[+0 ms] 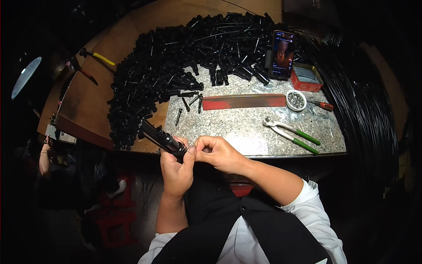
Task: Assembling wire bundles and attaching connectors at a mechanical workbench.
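Note:
My left hand [176, 172] is wrapped round a black tubular part [163, 140] with several thin dark rods, tilted up and to the left at the table's near edge. The thumb presses close to the part's near end. My right hand [221, 155] meets it there, thumb and forefinger pinched together; whatever is between these fingertips is too small to make out. Beyond the hands, a few loose small black parts [179, 117] lie on the speckled grey slab [189, 136]. A long red strip with a dark worn face [244, 102] lies behind them.
A large heap of black tubular parts [145, 75] curves round the back and left. Right of the strip are a white cup of small metal bits [296, 100], a screwdriver [324, 106], green-handled pincers [292, 134], a red box [306, 79], a phone [282, 55] and long black rods [360, 97].

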Demonstrator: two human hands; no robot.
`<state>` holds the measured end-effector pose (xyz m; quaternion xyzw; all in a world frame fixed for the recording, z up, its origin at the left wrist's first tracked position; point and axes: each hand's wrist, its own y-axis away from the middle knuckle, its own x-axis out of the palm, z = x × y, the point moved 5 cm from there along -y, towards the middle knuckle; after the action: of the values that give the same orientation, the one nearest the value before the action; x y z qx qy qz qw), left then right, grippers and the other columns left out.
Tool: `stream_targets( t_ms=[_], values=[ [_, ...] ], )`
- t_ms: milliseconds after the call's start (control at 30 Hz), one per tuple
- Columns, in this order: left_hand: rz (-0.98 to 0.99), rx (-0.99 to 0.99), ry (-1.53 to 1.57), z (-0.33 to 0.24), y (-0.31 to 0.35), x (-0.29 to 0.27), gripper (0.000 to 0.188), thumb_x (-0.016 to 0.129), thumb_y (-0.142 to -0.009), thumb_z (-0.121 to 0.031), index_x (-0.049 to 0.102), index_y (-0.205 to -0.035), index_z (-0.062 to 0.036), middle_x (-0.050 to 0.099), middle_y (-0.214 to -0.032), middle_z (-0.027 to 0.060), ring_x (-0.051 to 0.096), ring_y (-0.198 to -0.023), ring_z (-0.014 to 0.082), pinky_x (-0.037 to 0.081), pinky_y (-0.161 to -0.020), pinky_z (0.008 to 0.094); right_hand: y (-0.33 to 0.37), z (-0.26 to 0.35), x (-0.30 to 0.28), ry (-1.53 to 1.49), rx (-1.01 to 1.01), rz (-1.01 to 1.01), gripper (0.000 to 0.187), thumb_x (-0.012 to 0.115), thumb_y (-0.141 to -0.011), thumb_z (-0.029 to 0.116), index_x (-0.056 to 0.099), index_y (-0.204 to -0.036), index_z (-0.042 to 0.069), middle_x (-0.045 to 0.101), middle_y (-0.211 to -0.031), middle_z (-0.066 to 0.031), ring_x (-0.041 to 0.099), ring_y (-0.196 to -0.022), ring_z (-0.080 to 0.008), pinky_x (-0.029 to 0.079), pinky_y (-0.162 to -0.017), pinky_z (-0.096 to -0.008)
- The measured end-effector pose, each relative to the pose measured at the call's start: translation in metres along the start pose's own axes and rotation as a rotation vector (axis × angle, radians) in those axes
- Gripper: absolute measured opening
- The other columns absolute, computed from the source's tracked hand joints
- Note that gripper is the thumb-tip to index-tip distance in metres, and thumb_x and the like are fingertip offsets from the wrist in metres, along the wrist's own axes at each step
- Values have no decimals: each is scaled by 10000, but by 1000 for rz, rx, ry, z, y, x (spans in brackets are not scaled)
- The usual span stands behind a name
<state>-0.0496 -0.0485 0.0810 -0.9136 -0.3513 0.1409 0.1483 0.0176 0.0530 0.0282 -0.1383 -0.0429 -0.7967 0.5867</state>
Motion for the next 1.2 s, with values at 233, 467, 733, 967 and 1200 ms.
stream_targets(
  t_ms=[233, 467, 733, 967, 1200],
  values=[
    [-61, 66, 2, 0, 4, 3, 150, 561, -887, 12, 451, -981, -30, 484, -910, 29, 455, -822, 79, 396, -754, 224, -4, -7, -2, -6, -35, 52, 145, 659, -876, 114, 571, -791, 36, 562, -744, 28, 472, -677, -29, 400, -574, -207],
    [-48, 112, 118, -1, 14, 16, 141, 601, -850, 54, 503, -936, 0, 540, -858, 61, 530, -790, 129, 440, -732, 260, 17, -1, -9, 13, 16, 118, 130, 673, -870, 92, 557, -902, 44, 582, -952, -10, 533, -901, -76, 455, -804, -240],
    [93, 129, 284, 6, 2, 23, 147, 642, -808, 30, 519, -845, -40, 533, -859, 92, 536, -761, 142, 470, -715, 268, 84, 70, -88, 510, -66, -150, 200, 705, -822, 75, 574, -962, 19, 592, -1065, -78, 585, -998, -167, 491, -836, -304],
    [163, -47, 594, 15, 6, 33, 166, 614, -881, -48, 449, -862, -49, 478, -622, 57, 469, -457, 135, 457, -501, 294, 133, 114, -139, 1461, -167, -527, 231, 719, -794, 164, 557, -847, 7, 575, -920, -141, 594, -853, -317, 487, -723, -384],
    [56, -104, 558, 26, 1, 29, 148, 583, -892, -32, 444, -847, -58, 484, -650, 57, 464, -477, 133, 450, -495, 297, 153, 88, -156, 1713, 78, -408, 311, 713, -796, 256, 543, -841, -1, 533, -883, -151, 553, -861, -330, 471, -741, -415]
  ],
)
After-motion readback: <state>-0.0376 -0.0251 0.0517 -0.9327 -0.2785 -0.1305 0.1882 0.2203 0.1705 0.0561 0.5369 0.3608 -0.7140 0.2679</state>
